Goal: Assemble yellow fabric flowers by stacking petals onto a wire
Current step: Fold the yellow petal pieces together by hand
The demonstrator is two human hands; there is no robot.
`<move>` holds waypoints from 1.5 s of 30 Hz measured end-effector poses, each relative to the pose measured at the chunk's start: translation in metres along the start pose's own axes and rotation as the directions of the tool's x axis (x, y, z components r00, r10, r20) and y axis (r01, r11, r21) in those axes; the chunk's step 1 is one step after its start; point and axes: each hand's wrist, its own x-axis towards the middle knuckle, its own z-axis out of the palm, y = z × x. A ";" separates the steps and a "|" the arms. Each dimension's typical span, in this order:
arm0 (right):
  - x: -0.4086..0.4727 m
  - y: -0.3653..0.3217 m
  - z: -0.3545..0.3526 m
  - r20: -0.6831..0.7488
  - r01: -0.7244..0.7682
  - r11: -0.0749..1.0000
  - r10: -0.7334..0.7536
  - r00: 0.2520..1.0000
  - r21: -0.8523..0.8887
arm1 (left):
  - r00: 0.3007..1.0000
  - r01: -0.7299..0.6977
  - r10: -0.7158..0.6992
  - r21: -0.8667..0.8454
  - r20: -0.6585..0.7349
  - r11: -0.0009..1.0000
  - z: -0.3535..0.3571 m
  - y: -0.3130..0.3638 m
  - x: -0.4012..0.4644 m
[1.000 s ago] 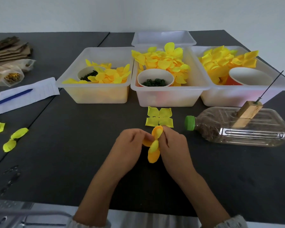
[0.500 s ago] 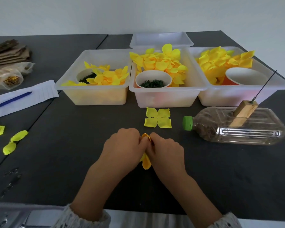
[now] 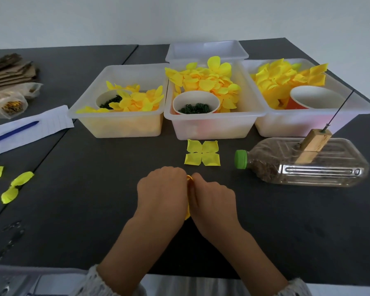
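Early stage: both hands, left [image 3: 162, 190] and right [image 3: 212, 199], pinch one petal [image 3: 189, 180]; wire [image 3: 340, 108] at 2 o'clock bare.

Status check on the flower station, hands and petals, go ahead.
Left hand and right hand together pinching orange-yellow fabric petal piece. Thin black wire bare. Nothing in the way.

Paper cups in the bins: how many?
3, one per front bin. A white cup in the left bin, half covered by petals; a white cup in the middle bin; an orange cup in the right bin. Petals may hide more.
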 end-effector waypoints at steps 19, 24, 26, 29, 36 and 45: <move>0.019 -0.002 0.001 -0.077 -0.347 0.792 0.441 0.894 0.502 | 0.732 -0.252 -0.099 -0.403 -0.674 0.880 0.045 -0.015 -0.022; 0.012 -0.003 0.009 -0.107 -0.257 0.653 0.464 0.880 0.712 | 0.717 -0.260 -0.281 -0.619 -0.638 0.741 0.049 -0.012 -0.018; 0.013 -0.002 0.010 -0.096 -0.251 0.587 0.495 0.864 0.770 | 0.688 -0.316 -0.324 -0.669 -0.650 0.673 0.053 -0.007 -0.020; 0.015 -0.003 0.010 -0.075 -0.249 0.548 0.501 0.862 0.798 | 0.664 -0.352 -0.397 -0.733 -0.634 0.582 0.057 0.000 -0.023; 0.003 0.010 0.011 -0.127 -0.083 0.617 0.289 0.949 0.782 | 0.765 -0.270 -0.313 -0.720 -0.564 0.639 0.053 -0.005 -0.021; -0.003 0.003 0.018 -0.261 0.027 0.889 0.106 0.960 0.458 | 0.949 -0.097 -0.083 -0.530 -0.306 0.843 0.024 -0.017 -0.016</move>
